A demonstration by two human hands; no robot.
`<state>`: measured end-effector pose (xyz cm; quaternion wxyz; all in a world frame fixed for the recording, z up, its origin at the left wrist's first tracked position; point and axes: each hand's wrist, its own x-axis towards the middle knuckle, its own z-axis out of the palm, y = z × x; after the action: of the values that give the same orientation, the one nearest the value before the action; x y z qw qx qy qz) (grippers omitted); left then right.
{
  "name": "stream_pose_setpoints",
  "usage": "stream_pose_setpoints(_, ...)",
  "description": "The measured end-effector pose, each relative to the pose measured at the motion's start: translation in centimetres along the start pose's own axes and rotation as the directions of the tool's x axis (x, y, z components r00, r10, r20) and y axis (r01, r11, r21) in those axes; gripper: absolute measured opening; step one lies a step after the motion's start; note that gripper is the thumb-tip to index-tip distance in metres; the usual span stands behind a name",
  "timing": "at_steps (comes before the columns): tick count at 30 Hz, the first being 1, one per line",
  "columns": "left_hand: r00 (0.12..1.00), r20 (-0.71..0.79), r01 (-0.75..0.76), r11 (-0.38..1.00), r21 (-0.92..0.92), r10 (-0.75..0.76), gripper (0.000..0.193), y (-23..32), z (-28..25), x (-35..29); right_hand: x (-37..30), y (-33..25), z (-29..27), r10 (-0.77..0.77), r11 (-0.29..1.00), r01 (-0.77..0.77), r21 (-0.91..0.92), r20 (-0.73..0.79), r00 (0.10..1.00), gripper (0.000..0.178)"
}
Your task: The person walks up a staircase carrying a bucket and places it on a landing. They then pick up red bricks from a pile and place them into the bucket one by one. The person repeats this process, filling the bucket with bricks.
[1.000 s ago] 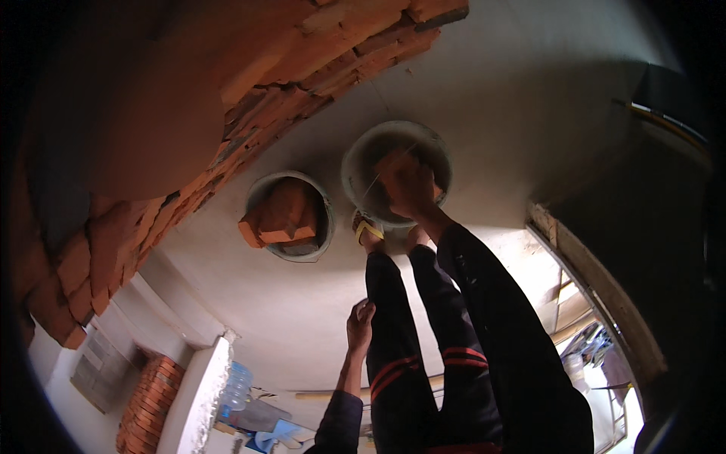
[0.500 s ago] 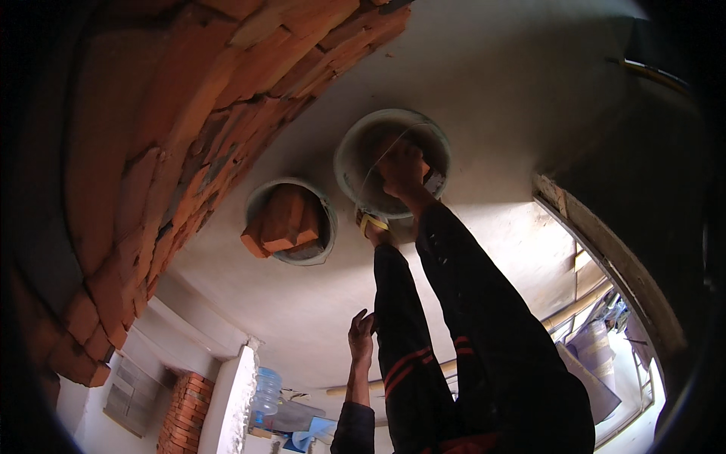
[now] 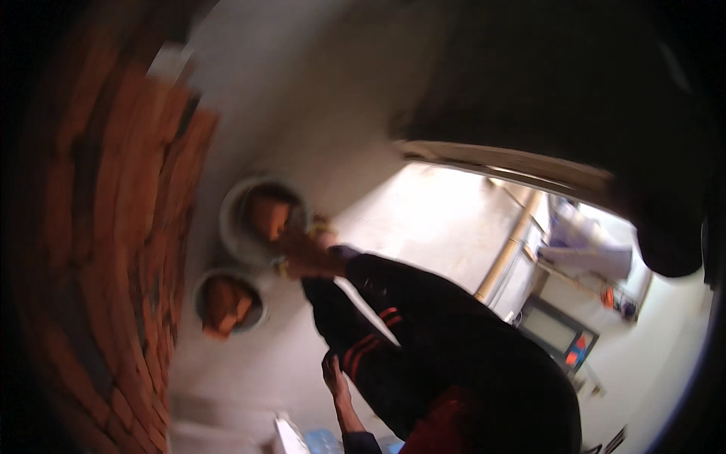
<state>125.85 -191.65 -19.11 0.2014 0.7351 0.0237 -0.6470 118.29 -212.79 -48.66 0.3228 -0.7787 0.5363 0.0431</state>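
Note:
My right hand (image 3: pixel 304 256) is smeared by motion over the near right rim of a pale bucket (image 3: pixel 229 240). An orange-red brick (image 3: pixel 266 216) lies inside this bucket, just past my fingers; whether they touch it I cannot tell. Beside my left knee, my left hand (image 3: pixel 333 374) hangs with its fingers loosely apart and nothing in it. A second bucket (image 3: pixel 261 314), nearer and to the left, holds several bricks (image 3: pixel 227 304) stacked above its rim. My feet, in yellow-strapped sandals (image 3: pixel 324 227), stand close to the first bucket.
A tall stack of bricks (image 3: pixel 113 250) runs along the left. At the upper right, a dark panel (image 3: pixel 529 83) borders a bright opening. A bamboo pole (image 3: pixel 508 253) and a rolled sheet (image 3: pixel 590 257) lie beyond. Blue water bottles (image 3: pixel 323 441) stand at the bottom edge.
My view has swung, so the buckets and brick stack appear further left and lower. My right hand has drawn back from deep inside the bucket to its rim. My left hand stays by my knee.

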Motion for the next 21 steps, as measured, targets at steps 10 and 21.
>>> stream_pose_setpoints(10,0.947,0.301,-0.262,0.812,0.521,0.113,0.073,2.1,-3.9,-4.9,-1.9,10.5,1.8,0.169,0.973,-0.123,0.195,-0.242,0.955,0.038)
stream_pose_setpoints(21,0.891,0.443,-0.45,0.297,0.842,0.093,0.061,9.4,-8.4,-4.6,-30.9,-6.4,-20.8,0.466,0.708,-0.577,0.407,0.343,0.815,0.048)
